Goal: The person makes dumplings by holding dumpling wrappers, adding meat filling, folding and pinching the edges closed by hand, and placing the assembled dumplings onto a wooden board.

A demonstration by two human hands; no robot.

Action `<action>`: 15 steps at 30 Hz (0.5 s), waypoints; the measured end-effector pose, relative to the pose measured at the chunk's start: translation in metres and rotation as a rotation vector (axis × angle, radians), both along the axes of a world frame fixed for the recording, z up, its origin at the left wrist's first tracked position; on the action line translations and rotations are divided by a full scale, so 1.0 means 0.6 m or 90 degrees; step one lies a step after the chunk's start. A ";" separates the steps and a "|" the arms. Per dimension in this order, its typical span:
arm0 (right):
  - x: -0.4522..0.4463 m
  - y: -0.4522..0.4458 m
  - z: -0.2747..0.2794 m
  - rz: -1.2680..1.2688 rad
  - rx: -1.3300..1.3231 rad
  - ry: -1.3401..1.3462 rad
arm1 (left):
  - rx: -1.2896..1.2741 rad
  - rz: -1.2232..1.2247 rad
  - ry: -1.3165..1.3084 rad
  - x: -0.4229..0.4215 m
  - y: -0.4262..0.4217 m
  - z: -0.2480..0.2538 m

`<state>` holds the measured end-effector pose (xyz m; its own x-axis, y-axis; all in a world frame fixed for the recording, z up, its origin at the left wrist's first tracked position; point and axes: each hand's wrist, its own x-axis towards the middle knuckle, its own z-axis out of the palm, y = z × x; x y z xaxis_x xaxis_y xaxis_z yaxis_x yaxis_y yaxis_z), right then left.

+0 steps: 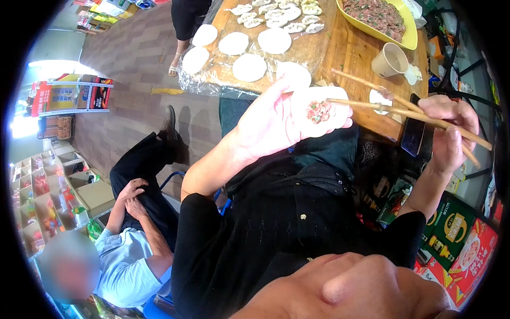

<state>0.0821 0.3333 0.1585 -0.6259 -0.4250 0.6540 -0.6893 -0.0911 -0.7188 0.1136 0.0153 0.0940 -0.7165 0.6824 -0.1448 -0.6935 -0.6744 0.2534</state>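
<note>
Two sticks (419,114) are poking out of the closed right grip (451,127), and one tip is reaching the meat (320,112). The left grip (268,122) is lying open, palm up, probably so the skin (303,119) is not spilling meat. The skin is resting across its fingers, near the desk (358,58), with meat sitting on top.

Left hand (271,123) palm-up, right fingers (453,139) curled.
</note>
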 end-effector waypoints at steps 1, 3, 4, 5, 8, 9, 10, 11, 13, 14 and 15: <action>-0.007 0.012 -0.003 0.029 -0.035 -0.003 | -0.008 -0.004 -0.008 -0.001 -0.001 -0.002; -0.015 0.040 -0.011 -0.054 -0.122 -0.065 | -0.015 -0.023 -0.006 -0.005 0.000 -0.003; -0.024 0.053 -0.010 -0.150 -0.143 -0.088 | -0.012 -0.018 -0.021 -0.005 0.001 -0.002; -0.046 0.061 -0.008 -0.224 -0.163 -0.087 | -0.010 -0.014 -0.037 -0.004 0.004 0.000; -0.125 0.096 -0.012 -0.358 -0.112 -0.134 | -0.110 0.001 0.022 0.000 0.012 0.001; -0.146 0.104 -0.017 -0.415 -0.087 -0.141 | -0.138 0.009 0.045 0.002 0.018 0.004; -0.176 0.129 -0.027 -0.447 -0.050 -0.174 | -0.141 0.001 0.055 0.003 0.025 0.008; -0.201 0.148 -0.040 -0.435 -0.031 -0.181 | -0.167 0.016 0.060 0.004 0.031 0.011; -0.246 0.162 -0.067 -0.422 0.000 -0.202 | -0.184 0.021 0.058 0.003 0.035 0.009; -0.268 0.163 -0.080 -0.421 0.012 -0.215 | -0.189 0.019 0.063 0.003 0.038 0.008; -0.298 0.169 -0.104 -0.401 0.015 -0.233 | -0.192 0.006 0.069 0.004 0.041 0.007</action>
